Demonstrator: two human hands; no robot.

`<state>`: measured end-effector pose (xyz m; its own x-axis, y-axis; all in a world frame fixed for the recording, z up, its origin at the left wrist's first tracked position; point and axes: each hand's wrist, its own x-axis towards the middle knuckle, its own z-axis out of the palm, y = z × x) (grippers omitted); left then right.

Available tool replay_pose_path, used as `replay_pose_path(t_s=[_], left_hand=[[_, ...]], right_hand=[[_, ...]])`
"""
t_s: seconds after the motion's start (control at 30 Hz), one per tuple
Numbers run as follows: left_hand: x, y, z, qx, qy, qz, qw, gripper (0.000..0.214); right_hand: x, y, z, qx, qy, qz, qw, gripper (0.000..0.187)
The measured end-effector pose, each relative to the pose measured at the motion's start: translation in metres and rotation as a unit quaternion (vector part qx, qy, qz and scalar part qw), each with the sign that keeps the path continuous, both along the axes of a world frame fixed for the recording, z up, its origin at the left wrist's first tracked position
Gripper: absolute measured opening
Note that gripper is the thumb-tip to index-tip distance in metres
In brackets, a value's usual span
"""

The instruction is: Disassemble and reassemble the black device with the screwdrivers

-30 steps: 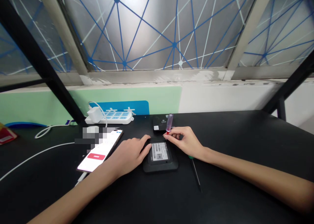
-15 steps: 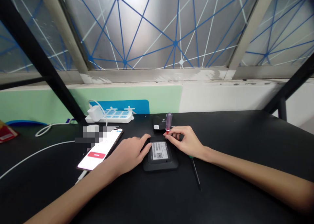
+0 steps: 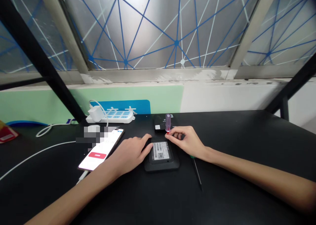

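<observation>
A black electronic device (image 3: pixel 158 167) lies on the table, with a white label (image 3: pixel 161 151) of barcodes and a QR code facing up. My left hand (image 3: pixel 130 154) steadies it from the left, thumb at its side and index finger by the far corner. Between thumb and fingertips, my right hand (image 3: pixel 189 142) pinches a screwdriver (image 3: pixel 168 122) with a clear purplish handle and a red collar. The screwdriver stands nearly upright at the device's far right corner; its tip is hidden. A second screwdriver (image 3: pixel 197 174), with a dark shaft and a bit of green handle, lies under my right wrist.
Behind the device sits a black box (image 3: pixel 160 123) with a small white sticker. To the left, a lit phone (image 3: pixel 102 151) is plugged into a white cable. A white power strip (image 3: pixel 125 117) with a charger (image 3: pixel 96 113) lies along the wall. Black frame posts (image 3: pixel 61 93) flank the table (image 3: pixel 234 129).
The upright screwdriver has shifted slightly left and stands a little straighter. My left hand and the device have stayed in place.
</observation>
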<state>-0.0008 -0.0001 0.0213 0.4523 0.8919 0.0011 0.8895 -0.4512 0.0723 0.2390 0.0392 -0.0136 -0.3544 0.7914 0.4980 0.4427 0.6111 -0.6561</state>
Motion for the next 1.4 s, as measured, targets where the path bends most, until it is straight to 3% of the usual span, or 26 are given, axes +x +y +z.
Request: replay_pose_path(t_s=[0.37, 0.67, 0.97, 1.13, 1.4], left_hand=[[-0.0020, -0.0001, 0.0010, 0.027, 0.028, 0.004, 0.999, 0.036], [-0.0010, 0.0003, 0.0028, 0.049, 0.066, 0.046, 0.996, 0.037], [0.0010, -0.0024, 0.0038, 0.016, 0.030, 0.030, 0.999, 0.048], [0.0033, -0.0017, 0.0005, 0.061, 0.000, 0.049, 0.997, 0.033], [0.0017, -0.0020, -0.0011, 0.035, 0.031, 0.025, 0.999, 0.052]], right_hand=[[0.0002, 0.0005, 0.0005, -0.023, 0.045, 0.019, 0.999, 0.022], [-0.0003, 0.0001, -0.0006, -0.022, 0.053, 0.013, 0.998, 0.022], [0.0001, -0.0004, -0.0015, -0.025, 0.060, 0.016, 0.998, 0.022], [0.0012, -0.0015, -0.0009, -0.017, 0.042, 0.000, 0.999, 0.021], [0.0028, -0.0036, 0.0005, 0.001, 0.029, 0.000, 1.000, 0.025]])
